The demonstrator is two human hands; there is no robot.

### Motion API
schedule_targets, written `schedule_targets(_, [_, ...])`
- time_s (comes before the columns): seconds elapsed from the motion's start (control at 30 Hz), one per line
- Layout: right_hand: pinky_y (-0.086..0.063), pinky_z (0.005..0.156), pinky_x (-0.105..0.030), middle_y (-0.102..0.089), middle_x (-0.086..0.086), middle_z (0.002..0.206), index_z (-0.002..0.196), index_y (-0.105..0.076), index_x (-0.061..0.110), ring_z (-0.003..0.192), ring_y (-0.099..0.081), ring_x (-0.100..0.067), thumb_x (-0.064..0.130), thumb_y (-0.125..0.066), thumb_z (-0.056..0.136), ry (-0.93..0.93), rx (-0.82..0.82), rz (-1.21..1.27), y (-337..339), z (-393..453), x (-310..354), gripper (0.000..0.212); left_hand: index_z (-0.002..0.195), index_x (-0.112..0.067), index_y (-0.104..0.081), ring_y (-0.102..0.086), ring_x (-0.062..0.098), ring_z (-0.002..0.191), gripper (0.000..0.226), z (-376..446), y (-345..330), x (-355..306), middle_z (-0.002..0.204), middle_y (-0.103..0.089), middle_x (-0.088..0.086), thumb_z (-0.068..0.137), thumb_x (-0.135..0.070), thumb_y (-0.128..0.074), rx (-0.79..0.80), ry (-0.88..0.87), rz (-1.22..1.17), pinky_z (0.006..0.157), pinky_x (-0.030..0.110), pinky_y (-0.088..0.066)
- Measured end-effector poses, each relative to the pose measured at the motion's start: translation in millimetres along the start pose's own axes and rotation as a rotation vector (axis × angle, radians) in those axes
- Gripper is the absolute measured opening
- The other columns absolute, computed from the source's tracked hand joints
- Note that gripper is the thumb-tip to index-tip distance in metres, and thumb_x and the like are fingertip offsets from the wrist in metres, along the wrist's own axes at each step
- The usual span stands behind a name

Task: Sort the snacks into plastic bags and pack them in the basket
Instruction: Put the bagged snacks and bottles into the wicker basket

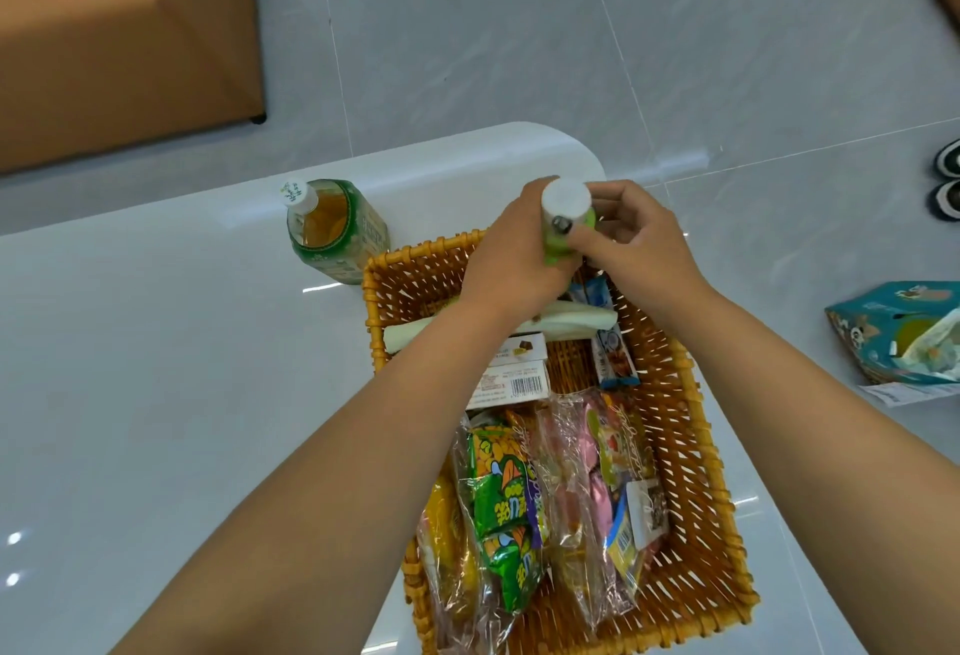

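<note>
From the head view, the left hand (511,252) and right hand (631,244) both grasp an upright green bottle (563,223) with a white cap, its body mostly hidden by fingers. Below the grip lies the basket (691,446), where bagged snacks (506,504) fill the near half. Left of the grip stands a tea bottle (332,231); beyond it the table (156,342) ends at a rounded edge.

Bright, glary table (156,342), wide-angle warping
</note>
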State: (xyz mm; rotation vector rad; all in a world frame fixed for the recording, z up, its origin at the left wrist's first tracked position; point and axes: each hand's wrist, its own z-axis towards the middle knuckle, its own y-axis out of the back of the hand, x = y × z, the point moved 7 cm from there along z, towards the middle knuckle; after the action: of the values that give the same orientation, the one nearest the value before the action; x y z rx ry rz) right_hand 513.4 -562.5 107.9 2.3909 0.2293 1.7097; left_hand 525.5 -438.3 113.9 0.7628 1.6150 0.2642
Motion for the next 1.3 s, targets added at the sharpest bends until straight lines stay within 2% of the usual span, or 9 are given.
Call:
schedule_targets(0.13, [-0.05, 0.096, -0.033, -0.066, -0.009, 0.117, 0.122, -0.057, 0.01, 0.109, -0.063, -0.018, 0.03, -0.034, 0.103, -0.352, -0.029, 0.513, 4.6, -16.4, -30.3, 0.035, 0.129, -0.019, -0.047, -0.061, 0.019, 0.105, 0.056, 1.3, 7.8, 2.6, 0.117, -0.065, -0.001, 0.081, -0.027, -0.073, -0.047, -0.006, 0.087, 0.082, 0.034, -0.052])
schedule_targets(0.27, [-0.051, 0.095, -0.033, -0.065, -0.009, 0.117, 0.12, -0.058, 0.006, 0.11, -0.061, -0.021, -0.008, -0.04, 0.091, -0.454, -0.034, 0.049, 5.5, -38.7, -70.7, 0.037, 0.125, -0.023, -0.048, -0.061, 0.018, 0.101, 0.058, -6.9, 13.4, 13.6, 0.113, -0.064, -0.004, 0.076, -0.032, -0.078, -0.089, 0.033, 0.091, 0.081, 0.033, -0.053])
schedule_targets(0.37, [-0.049, 0.08, -0.03, -0.056, -0.002, 0.123, 0.124, -0.059, 0.015, 0.106, -0.052, -0.018, -0.007, -0.036, 0.088, -0.41, 0.022, -0.312, 0.1, -39.8, -84.8, 0.048, 0.126, -0.024, -0.047, -0.06, 0.017, 0.103, 0.06, -8.8, 11.3, 13.3, 0.115, -0.064, -0.003, 0.076, -0.032, -0.079, -0.078, 0.018, 0.117, 0.081, 0.03, -0.052])
schedule_targets(0.5, [-0.047, 0.064, -0.024, -0.054, -0.005, 0.119, 0.133, -0.054, 0.018, 0.092, -0.052, -0.017, -0.003, -0.03, 0.093, -0.457, 0.094, -0.289, -9.9, -31.7, -98.0, 0.051, 0.127, -0.025, -0.046, -0.06, 0.019, 0.105, 0.061, -6.5, 7.3, 11.5, 0.117, -0.064, -0.003, 0.076, -0.032, -0.079, -0.049, -0.002, 0.155, 0.083, 0.034, -0.053])
schedule_targets(0.67, [-0.044, 0.071, -0.028, -0.055, -0.015, 0.121, 0.135, -0.044, 0.011, 0.092, -0.052, -0.019, -0.008, -0.04, 0.091, -0.459, 0.153, -0.355, -21.7, -39.9, -115.3, 0.048, 0.129, -0.025, -0.045, -0.06, 0.018, 0.107, 0.064, -6.7, 8.5, 11.3, 0.119, -0.063, -0.002, 0.076, -0.032, -0.079, -0.044, 0.009, 0.156, 0.081, 0.028, -0.049])
schedule_targets(0.77, [-0.041, 0.078, -0.026, -0.055, -0.016, 0.122, 0.131, -0.047, 0.001, 0.106, -0.054, -0.027, -0.011, -0.043, 0.084, -0.477, 0.133, -0.41, -25.6, -50.3, -126.3, 0.049, 0.128, -0.026, -0.045, -0.059, 0.018, 0.105, 0.062, -7.5, 6.0, 10.8, 0.118, -0.063, -0.003, 0.077, -0.033, -0.078, -0.024, 0.002, 0.174, 0.079, 0.027, -0.047])
schedule_targets(0.93, [-0.041, 0.103, -0.036, -0.036, -0.02, 0.14, 0.138, -0.04, -0.004, 0.125, -0.042, -0.034, 0.0, -0.047, 0.084, -0.533, 0.205, -0.584, -30.3, -58.1, -133.2, 0.054, 0.128, -0.027, -0.044, -0.057, 0.016, 0.104, 0.063, -6.4, 2.6, 8.3, 0.118, -0.062, -0.004, 0.076, -0.037, -0.079, 0.011, -0.011, 0.207, 0.078, 0.026, -0.044])
schedule_targets(1.03, [-0.038, 0.099, -0.032, -0.035, -0.022, 0.138, 0.138, -0.039, -0.001, 0.128, -0.037, -0.033, 0.008, -0.048, 0.089, -0.538, 0.189, -0.649, -29.4, -58.5, -130.1, 0.051, 0.125, -0.026, -0.042, -0.052, 0.01, 0.096, 0.064, -4.7, 5.5, 9.2, 0.112, -0.058, -0.008, 0.075, -0.04, -0.08, 0.037, 0.006, 0.219, 0.074, 0.025, -0.043])
schedule_targets(1.3, [-0.041, 0.082, -0.036, -0.047, -0.023, 0.125, 0.129, -0.049, 0.001, 0.108, -0.052, -0.036, 0.011, -0.05, 0.089, -0.473, 0.152, -0.635, -23.2, -53.4, -122.8, 0.041, 0.128, -0.021, -0.046, -0.054, 0.014, 0.102, 0.057, 3.9, -16.3, 8.6, 0.115, -0.058, -0.004, 0.082, -0.041, -0.073, 0.162, 0.009, 0.196, 0.082, 0.028, -0.047])
